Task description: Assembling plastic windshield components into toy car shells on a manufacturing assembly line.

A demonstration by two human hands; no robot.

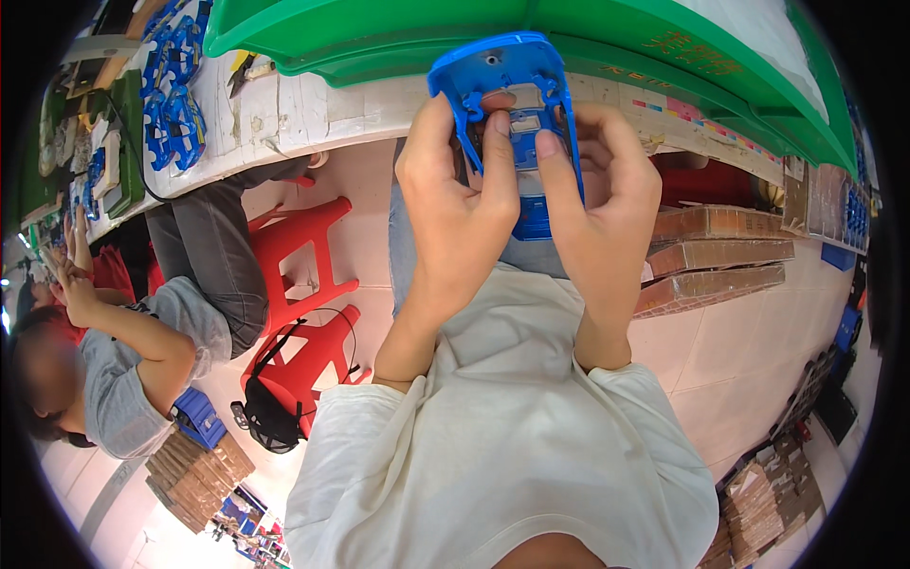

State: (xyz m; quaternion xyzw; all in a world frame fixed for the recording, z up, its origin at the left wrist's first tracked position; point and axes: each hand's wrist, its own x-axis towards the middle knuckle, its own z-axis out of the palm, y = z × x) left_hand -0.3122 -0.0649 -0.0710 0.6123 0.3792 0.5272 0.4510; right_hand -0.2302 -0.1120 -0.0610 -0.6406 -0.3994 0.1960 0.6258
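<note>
Between my two hands is a blue plastic toy car shell (pixel 500 68), its hollow inner side facing me. It is held up in front of the table edge, its far end overlapping a green bin. My left hand (pixel 457 194) grips the shell's left side, with the thumb pressed inside near the window openings. On the other side my right hand (pixel 607 194) wraps the right edge, its thumb also laid over the inside. Most fingers of both hands are hidden behind the shell. Whether a small part sits under the thumbs I cannot tell.
A large green bin (pixel 379 49) stands on the white-covered table (pixel 303 114). Several blue plastic shells (pixel 175 123) and yellow-handled cutters (pixel 241 72) lie at the left. A co-worker (pixel 152 351) sits at the left, near red stools (pixel 303 261). Flat cardboard boxes (pixel 716 256) are stacked at the right.
</note>
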